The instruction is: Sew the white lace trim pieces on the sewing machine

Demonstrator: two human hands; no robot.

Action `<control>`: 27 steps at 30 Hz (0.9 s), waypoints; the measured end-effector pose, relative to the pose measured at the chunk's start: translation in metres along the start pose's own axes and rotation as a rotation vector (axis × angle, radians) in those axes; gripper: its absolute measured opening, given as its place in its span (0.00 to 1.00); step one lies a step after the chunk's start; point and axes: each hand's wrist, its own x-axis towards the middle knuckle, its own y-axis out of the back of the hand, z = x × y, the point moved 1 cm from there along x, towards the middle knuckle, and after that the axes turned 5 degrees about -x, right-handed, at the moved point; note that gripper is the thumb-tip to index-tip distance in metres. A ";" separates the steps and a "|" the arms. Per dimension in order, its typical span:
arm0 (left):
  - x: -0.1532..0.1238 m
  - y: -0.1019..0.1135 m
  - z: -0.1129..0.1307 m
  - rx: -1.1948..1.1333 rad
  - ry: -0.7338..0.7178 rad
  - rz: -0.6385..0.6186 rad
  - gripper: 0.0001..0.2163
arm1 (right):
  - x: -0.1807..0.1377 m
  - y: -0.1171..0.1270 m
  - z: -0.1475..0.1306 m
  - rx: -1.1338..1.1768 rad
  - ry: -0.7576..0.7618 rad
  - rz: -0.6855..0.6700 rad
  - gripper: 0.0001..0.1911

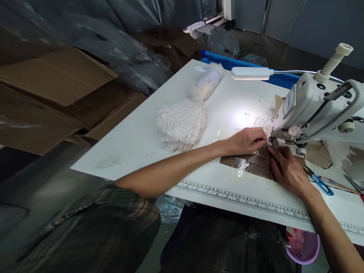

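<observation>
My left hand (pixel 247 141) reaches across the white table (pixel 136 140) and pinches a strip of white lace (pixel 263 123) right at the foot of the white sewing machine (pixel 313 102). My right hand (pixel 287 170) lies beside it from the near side, fingers pressed down on the material by the needle. Both hands rest over a brown shiny patch (pixel 250 163) on the table top.
A pile of white lace (pixel 182 123) and a wrapped pale roll (pixel 206 83) lie at the table's middle and back. A lamp (pixel 250 73) shines over the table. Blue-handled scissors (pixel 320 182) lie right of my hand. A ruler strip (pixel 241 197) runs along the near edge. Cardboard boxes (pixel 57 76) stand left; a pink basket (pixel 305 248) sits below.
</observation>
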 end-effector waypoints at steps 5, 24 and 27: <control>-0.003 0.001 0.004 0.105 -0.103 -0.144 0.09 | -0.003 -0.007 -0.001 -0.014 0.044 0.029 0.21; -0.009 -0.013 0.007 0.434 -0.169 -0.100 0.13 | -0.036 0.043 0.024 0.237 -0.265 0.197 0.17; -0.008 -0.013 0.007 0.447 -0.167 -0.139 0.14 | -0.066 0.048 0.034 0.102 -0.298 0.199 0.18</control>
